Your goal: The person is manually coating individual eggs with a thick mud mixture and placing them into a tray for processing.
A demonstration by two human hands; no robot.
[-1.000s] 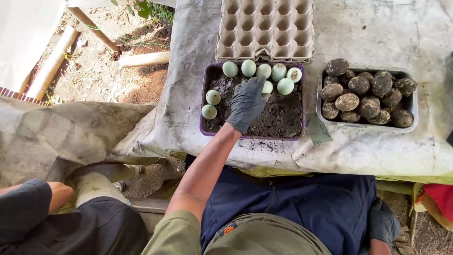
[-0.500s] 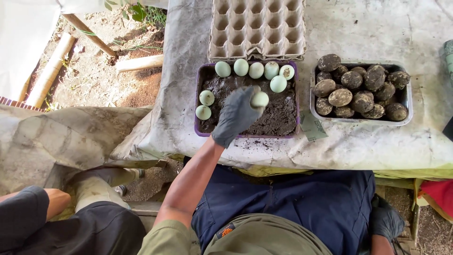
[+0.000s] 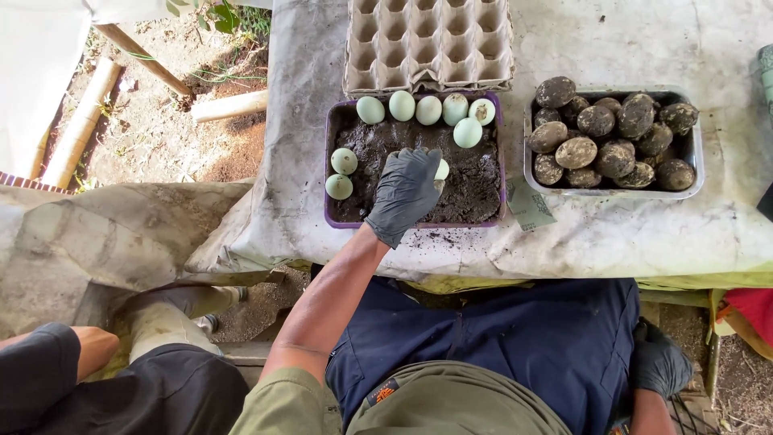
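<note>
My left hand point(image 3: 405, 192), in a black glove, is closed on a pale green egg point(image 3: 441, 169) just above the dark soil in the purple tray point(image 3: 330, 217). Several more pale green eggs point(image 3: 427, 110) lie in a row along the tray's far side, and two eggs point(image 3: 341, 171) sit at its left edge. My right hand point(image 3: 659, 364), also gloved in black, rests low beside my thigh, away from the table. Its fingers are not clear to see.
A metal tray point(image 3: 531, 184) of mud-coated eggs point(image 3: 612, 141) stands to the right of the purple tray. An empty cardboard egg carton point(image 3: 428, 42) lies behind it. A grey cloth point(image 3: 612, 234) covers the table. Another person's knees point(image 3: 97, 346) are at lower left.
My left hand has drawn back from the far row of eggs toward the tray's near side, now with one egg in its grip.
</note>
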